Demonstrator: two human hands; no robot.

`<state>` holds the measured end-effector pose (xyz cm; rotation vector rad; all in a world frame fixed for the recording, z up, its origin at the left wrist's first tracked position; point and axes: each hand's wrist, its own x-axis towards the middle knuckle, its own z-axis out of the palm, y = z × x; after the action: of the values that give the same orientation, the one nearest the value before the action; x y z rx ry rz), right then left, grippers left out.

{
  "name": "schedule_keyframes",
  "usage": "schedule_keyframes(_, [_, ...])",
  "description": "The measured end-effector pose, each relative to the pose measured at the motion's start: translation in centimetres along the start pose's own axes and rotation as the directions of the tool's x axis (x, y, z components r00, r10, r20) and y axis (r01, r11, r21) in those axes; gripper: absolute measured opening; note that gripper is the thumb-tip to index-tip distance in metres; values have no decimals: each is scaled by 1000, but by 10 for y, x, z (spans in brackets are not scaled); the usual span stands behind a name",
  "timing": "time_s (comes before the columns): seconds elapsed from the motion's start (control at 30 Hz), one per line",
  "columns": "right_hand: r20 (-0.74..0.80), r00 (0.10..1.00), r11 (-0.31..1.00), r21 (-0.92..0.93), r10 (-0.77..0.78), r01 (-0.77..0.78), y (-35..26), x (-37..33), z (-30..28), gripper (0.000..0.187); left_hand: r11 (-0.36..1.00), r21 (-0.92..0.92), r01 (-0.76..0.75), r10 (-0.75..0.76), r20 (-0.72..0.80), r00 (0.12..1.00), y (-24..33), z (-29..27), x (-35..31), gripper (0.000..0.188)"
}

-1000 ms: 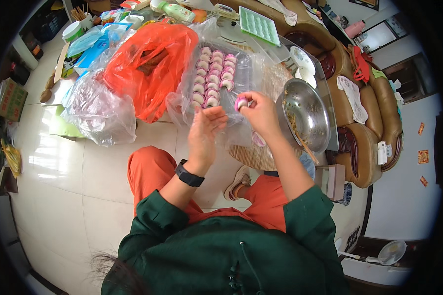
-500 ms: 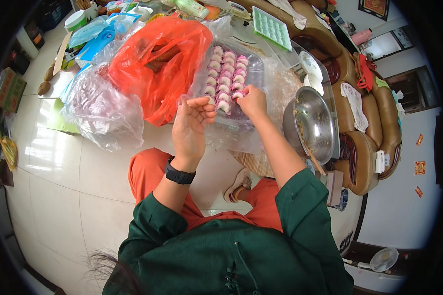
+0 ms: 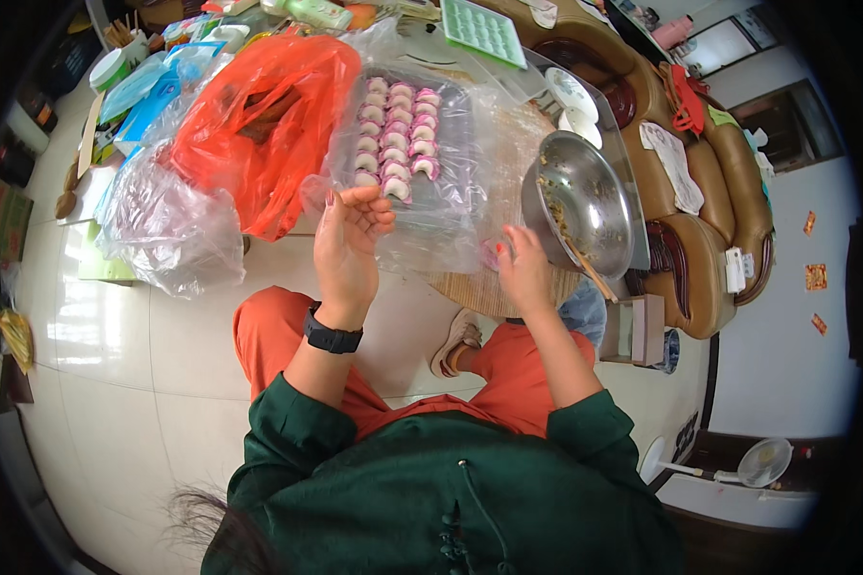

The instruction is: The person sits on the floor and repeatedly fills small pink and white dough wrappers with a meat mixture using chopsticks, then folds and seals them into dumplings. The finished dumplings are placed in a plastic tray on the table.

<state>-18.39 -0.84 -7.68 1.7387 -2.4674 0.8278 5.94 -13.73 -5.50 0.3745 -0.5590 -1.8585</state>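
Three rows of crescent-shaped pink-and-white dumplings lie on a clear plastic-lined tray. Just in front of the rows, my left hand is raised with its palm turned inward and fingers loosely bent. No object shows in it. My right hand is over the near edge of the table, left of the metal bowl, with its fingers apart. At its fingertips lies a small pinkish piece, perhaps a dough wrapper, partly hidden by the hand. The steel bowl holds some filling, and chopsticks lean in it.
A red plastic bag and a clear bag crowd the table's left. White bowls and a green-rimmed tray stand at the back right. A brown leather sofa is beyond the table's right side.
My right hand has left the nearest dumpling of the right row and moved right and nearer, beside the bowl. My left hand stays raised. The whole view has shifted slightly.
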Motion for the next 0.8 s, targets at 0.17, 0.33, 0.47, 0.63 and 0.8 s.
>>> schedule_keyframes(0.17, [18,998,997,-42,58,-58,17,-17,8,32,995,104,-9,-4,119,993,-15,15,-18,46])
schedule_keyframes(0.33, [29,992,990,60,125,-127,0,-9,0,30,978,197,73,-98,119,988,-31,20,-41,42])
schedule_keyframes(0.47, [-53,997,998,19,-57,58,12,-6,11,26,945,260,200,-237,116,965,-48,18,-65,39])
schedule_keyframes(0.63, [-8,1000,999,35,11,-10,10,-1,3,20,860,354,368,-421,84,903,-65,10,-100,32])
schedule_keyframes(0.8, [65,995,995,51,77,-80,19,-1,-3,13,769,430,473,-541,43,840,-82,9,-111,25])
